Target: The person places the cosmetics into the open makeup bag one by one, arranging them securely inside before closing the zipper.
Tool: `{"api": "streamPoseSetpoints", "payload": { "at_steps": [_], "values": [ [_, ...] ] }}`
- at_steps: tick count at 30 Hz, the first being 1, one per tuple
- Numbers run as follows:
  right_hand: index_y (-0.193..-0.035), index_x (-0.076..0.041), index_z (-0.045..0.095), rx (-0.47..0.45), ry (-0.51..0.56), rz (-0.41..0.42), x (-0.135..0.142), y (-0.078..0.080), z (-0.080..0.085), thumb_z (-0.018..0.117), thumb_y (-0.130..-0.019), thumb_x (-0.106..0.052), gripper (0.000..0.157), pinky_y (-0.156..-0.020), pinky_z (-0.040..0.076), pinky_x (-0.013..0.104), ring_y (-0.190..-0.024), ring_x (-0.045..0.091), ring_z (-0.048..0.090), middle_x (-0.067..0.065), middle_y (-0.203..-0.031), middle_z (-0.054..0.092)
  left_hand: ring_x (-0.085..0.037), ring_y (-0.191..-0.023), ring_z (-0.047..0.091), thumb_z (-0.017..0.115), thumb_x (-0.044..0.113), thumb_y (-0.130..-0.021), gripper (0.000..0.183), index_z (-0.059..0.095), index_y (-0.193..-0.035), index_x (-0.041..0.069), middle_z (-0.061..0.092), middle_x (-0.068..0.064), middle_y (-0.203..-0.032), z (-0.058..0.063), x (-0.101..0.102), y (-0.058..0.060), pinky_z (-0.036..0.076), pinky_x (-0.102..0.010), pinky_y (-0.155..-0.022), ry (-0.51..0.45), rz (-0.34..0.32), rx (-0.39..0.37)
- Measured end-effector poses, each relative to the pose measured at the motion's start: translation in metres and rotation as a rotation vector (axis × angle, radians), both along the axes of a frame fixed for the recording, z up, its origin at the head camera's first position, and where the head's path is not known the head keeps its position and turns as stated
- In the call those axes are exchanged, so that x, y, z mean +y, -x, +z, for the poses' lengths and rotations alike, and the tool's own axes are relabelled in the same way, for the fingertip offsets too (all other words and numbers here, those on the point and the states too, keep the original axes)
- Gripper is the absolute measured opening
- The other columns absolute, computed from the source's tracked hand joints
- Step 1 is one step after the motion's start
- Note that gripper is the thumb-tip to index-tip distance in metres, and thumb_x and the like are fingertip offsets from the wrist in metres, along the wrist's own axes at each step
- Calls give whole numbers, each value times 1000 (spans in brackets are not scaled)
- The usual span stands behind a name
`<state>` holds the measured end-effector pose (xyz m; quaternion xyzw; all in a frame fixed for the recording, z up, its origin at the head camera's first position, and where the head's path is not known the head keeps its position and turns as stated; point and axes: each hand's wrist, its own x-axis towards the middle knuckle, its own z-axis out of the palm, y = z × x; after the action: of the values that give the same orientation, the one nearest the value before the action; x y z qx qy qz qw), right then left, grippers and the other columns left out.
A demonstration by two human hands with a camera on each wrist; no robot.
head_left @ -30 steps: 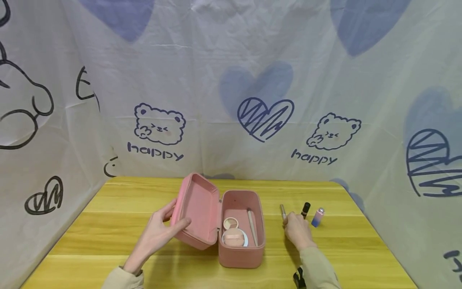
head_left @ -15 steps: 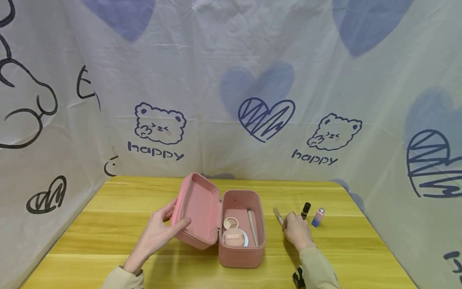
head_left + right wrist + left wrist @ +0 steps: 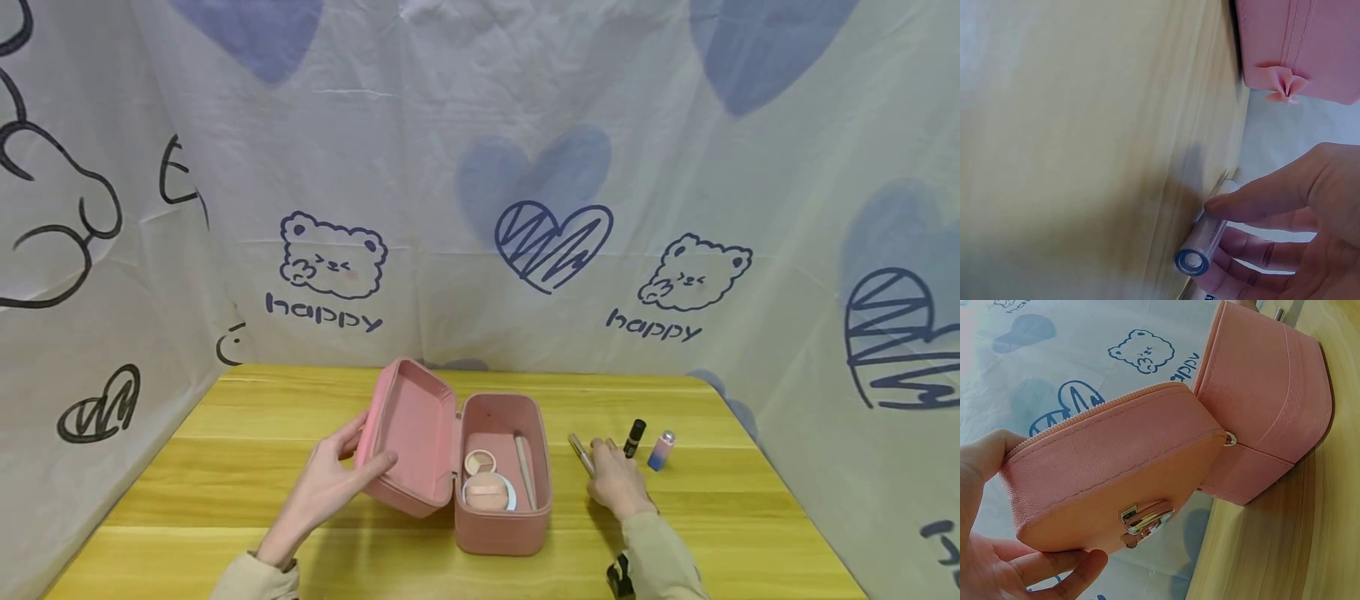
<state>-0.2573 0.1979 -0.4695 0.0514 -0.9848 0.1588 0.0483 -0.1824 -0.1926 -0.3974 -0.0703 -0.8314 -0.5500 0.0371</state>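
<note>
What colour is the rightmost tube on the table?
The tube is pink shading to blue, silvery-tipped; the head view shows it best.

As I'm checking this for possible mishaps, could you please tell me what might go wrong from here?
The slim tube looks round and is pinched by the right hand, so it might slip out and roll. The lid, tilted and gripped by the left hand, could swing if released. The black-capped tube is close to the right hand and might get knocked.
</note>
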Motion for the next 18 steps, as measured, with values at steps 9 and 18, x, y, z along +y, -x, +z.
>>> {"api": "streamPoseSetpoints", "payload": {
  "at_steps": [9, 18],
  "values": [
    [-131, 9, 55, 9, 32, 7, 2, -1, 2, 69, -68, 9, 64, -66, 53, 48, -78, 30, 60, 20, -97, 65, -32, -126, 63, 72, 30, -92, 81, 31, -156, -1, 60, -22, -141, 0, 0, 0, 50, -42, -101, 10, 10, -5],
    [-143, 1, 49, -36, 132, -24, -1, -2, 12, 68, -69, 14, 78, -61, 51, 39, -74, 26, 59, 21, -101, 69, -32, -125, 63, 72, 30, -92, 81, 31, -156, 0, 60, -21, -141, 0, 1, 0, 50, -40, -101, 18, 12, -4]
  ]
}}
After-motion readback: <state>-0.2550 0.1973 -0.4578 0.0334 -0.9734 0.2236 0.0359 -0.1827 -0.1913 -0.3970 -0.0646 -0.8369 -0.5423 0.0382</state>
